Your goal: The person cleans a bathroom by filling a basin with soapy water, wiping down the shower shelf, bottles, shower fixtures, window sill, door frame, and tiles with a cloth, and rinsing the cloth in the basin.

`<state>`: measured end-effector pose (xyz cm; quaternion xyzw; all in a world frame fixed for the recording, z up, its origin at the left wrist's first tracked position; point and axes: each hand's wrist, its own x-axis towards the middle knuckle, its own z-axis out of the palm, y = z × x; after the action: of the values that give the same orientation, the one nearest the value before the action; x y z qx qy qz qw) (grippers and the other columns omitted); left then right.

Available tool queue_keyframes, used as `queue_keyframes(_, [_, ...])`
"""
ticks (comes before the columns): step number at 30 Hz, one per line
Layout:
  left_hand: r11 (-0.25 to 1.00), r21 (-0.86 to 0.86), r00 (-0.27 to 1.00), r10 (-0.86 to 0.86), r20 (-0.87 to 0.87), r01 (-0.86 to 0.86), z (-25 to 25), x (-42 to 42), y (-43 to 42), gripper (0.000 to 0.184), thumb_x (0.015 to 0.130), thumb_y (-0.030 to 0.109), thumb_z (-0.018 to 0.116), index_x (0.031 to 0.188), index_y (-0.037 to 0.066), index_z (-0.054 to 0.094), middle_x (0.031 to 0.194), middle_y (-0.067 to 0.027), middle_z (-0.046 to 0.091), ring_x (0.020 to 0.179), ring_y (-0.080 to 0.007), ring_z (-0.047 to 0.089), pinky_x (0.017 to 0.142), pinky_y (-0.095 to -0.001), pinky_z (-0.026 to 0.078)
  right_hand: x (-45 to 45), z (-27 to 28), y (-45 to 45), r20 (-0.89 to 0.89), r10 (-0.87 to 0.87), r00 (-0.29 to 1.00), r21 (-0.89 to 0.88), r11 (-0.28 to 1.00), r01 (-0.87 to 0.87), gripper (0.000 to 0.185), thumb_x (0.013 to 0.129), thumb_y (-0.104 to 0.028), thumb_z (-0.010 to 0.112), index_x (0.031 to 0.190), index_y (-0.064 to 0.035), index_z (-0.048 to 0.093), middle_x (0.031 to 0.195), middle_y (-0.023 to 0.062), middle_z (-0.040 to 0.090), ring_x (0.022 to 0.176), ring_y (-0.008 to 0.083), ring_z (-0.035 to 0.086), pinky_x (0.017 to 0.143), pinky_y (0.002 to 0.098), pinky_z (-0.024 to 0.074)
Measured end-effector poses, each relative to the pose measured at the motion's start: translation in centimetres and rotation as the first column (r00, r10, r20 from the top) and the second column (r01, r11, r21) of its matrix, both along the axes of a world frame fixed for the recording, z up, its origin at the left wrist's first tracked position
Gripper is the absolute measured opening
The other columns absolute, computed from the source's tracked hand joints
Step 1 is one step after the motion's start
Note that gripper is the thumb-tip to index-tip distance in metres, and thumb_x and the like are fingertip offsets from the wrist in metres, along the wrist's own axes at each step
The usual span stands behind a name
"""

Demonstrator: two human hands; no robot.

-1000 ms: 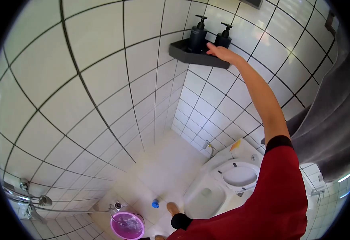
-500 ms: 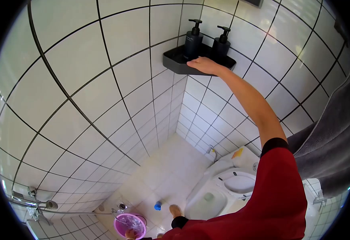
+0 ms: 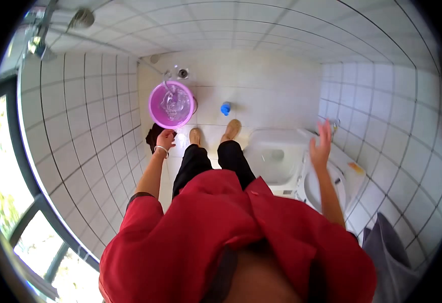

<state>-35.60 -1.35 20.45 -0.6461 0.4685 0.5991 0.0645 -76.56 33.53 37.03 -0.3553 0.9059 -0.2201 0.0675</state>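
My left hand [image 3: 166,140], with a bracelet at the wrist, hangs just below the pink bucket [image 3: 155,103] in this view, its fingers loosely curled and nothing visible in them. A dark cloth [image 3: 153,135] lies beside that hand near the bucket. Water and a shower hose [image 3: 169,83] show inside the bucket. On the right, my right hand [image 3: 321,146] is raised over the toilet side with fingers apart, holding nothing. A small blue object [image 3: 225,108] is on the floor between the bucket and the right wall.
A squat pan [image 3: 276,156] lies right of my feet, next to a toilet seat [image 3: 312,187]. Shower fittings [image 3: 41,40] are at the upper left. A window [image 3: 8,166] runs along the left, and a grey towel [image 3: 387,252] hangs at the lower right. A floor drain [image 3: 182,73] is near the bucket.
The view has swung down to the floor. My right hand has left the corner shelf with the black pump bottles. My left hand, earlier at the bucket, is now outside it.
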Motion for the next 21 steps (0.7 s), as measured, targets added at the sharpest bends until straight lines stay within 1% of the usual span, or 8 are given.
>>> queue_keyframes(2, [0.997, 0.037, 0.993, 0.071, 0.095, -0.075, -2.9, 4.1, 0.8, 0.024, 0.081, 0.008, 0.047, 0.104, 0.009, 0.052, 0.089, -0.0051, 0.055, 0.071, -0.0162, 0.054, 0.056, -0.0335, 0.052, 5.6, -2.0, -0.1, 0.357, -0.183, 0.916, 0.047, 0.983, 0.178, 0.056, 0.070, 0.006, 0.049, 0.124, -0.0096, 0.042, 0.136, 0.0138, 0.026, 0.120, 0.0287, 0.033, 0.086, 0.0321, 0.0404])
queue_keyframes(4, [0.989, 0.080, 0.980, 0.106, 0.168, -0.121, -6.3, 7.6, 1.3, 0.027, 0.080, 0.007, 0.046, 0.106, 0.012, 0.051, 0.092, -0.0052, 0.053, 0.074, -0.0185, 0.053, 0.059, -0.0365, 0.053, 10.0, -3.4, 0.6, 0.493, -0.258, 0.831, 0.109, 0.966, 0.235, 0.057, 0.070, 0.004, 0.048, 0.125, -0.0099, 0.039, 0.136, 0.0133, 0.023, 0.119, 0.0293, 0.034, 0.082, 0.0324, 0.0437])
queue_keyframes(7, [0.988, 0.094, 0.916, 0.079, 0.394, -0.126, -11.9, 13.8, 3.5, 0.032, 0.078, 0.007, 0.046, 0.108, 0.016, 0.046, 0.090, -0.0056, 0.049, 0.072, -0.0195, 0.048, 0.059, -0.0408, 0.053, 14.1, -6.3, 3.7, 0.475, -0.266, 0.839, 0.182, 0.962, 0.202, 0.058, 0.070, 0.003, 0.047, 0.126, -0.0103, 0.038, 0.135, 0.0136, 0.023, 0.115, 0.0287, 0.038, 0.078, 0.0318, 0.0461])
queue_keyframes(10, [0.972, 0.129, 0.886, 0.118, 0.448, -0.194, -18.2, 19.0, 2.4, 0.033, 0.078, 0.009, 0.048, 0.110, 0.018, 0.045, 0.096, -0.0065, 0.049, 0.077, -0.0221, 0.050, 0.060, -0.0431, 0.053, 17.2, -7.4, 1.8, 0.497, -0.362, 0.789, 0.263, 0.929, 0.261, 0.058, 0.070, 0.004, 0.047, 0.126, -0.0094, 0.037, 0.132, 0.0134, 0.027, 0.109, 0.0260, 0.044, 0.074, 0.0305, 0.0478])
queue_keyframes(14, [0.962, 0.021, 0.827, 0.224, 0.516, -0.274, -28.8, 24.5, -0.6, 0.031, 0.079, 0.014, 0.050, 0.110, 0.017, 0.048, 0.101, -0.0111, 0.053, 0.086, -0.0274, 0.054, 0.061, -0.0490, 0.053, 19.5, -11.5, -2.3, 0.520, -0.399, 0.755, 0.300, 0.913, 0.276, 0.056, 0.071, 0.005, 0.046, 0.125, -0.0081, 0.037, 0.129, 0.0117, 0.031, 0.104, 0.0221, 0.048, 0.070, 0.0283, 0.0485])
queue_keyframes(17, [0.976, 0.023, 0.881, 0.187, 0.435, -0.219, -35.6, 26.9, -4.4, 0.029, 0.080, 0.020, 0.051, 0.108, 0.012, 0.050, 0.099, -0.0187, 0.056, 0.085, -0.0325, 0.057, 0.055, -0.0455, 0.051, 21.4, -15.4, -5.4, 0.507, -0.327, 0.797, 0.303, 0.934, 0.190, 0.052, 0.073, 0.006, 0.044, 0.123, -0.0073, 0.038, 0.126, 0.0095, 0.035, 0.101, 0.0191, 0.049, 0.067, 0.0260, 0.0478])
queue_keyframes(20, [0.957, -0.043, 0.662, -0.165, 0.731, 0.287, -42.4, 29.4, -6.6, 0.032, 0.082, 0.019, 0.049, 0.110, 0.005, 0.049, 0.108, -0.0211, 0.053, 0.094, -0.0341, 0.056, 0.078, -0.0369, 0.047, 22.9, -18.1, -8.1, 0.487, -0.291, 0.824, 0.376, 0.921, 0.103, 0.050, 0.075, 0.005, 0.044, 0.123, -0.0069, 0.038, 0.126, 0.0095, 0.034, 0.101, 0.0188, 0.049, 0.067, 0.0254, 0.0474])
queue_keyframes(21, [0.972, -0.111, 0.649, -0.051, 0.759, 0.207, -41.3, 28.2, -7.6, 0.033, 0.081, 0.019, 0.049, 0.111, 0.006, 0.048, 0.109, -0.0195, 0.052, 0.096, -0.0334, 0.055, 0.079, -0.0379, 0.046, 23.2, -19.1, -8.1, 0.496, -0.270, 0.826, 0.379, 0.923, 0.074, 0.048, 0.075, 0.006, 0.045, 0.121, -0.0065, 0.040, 0.126, 0.0096, 0.034, 0.101, 0.0186, 0.050, 0.068, 0.0251, 0.0470])
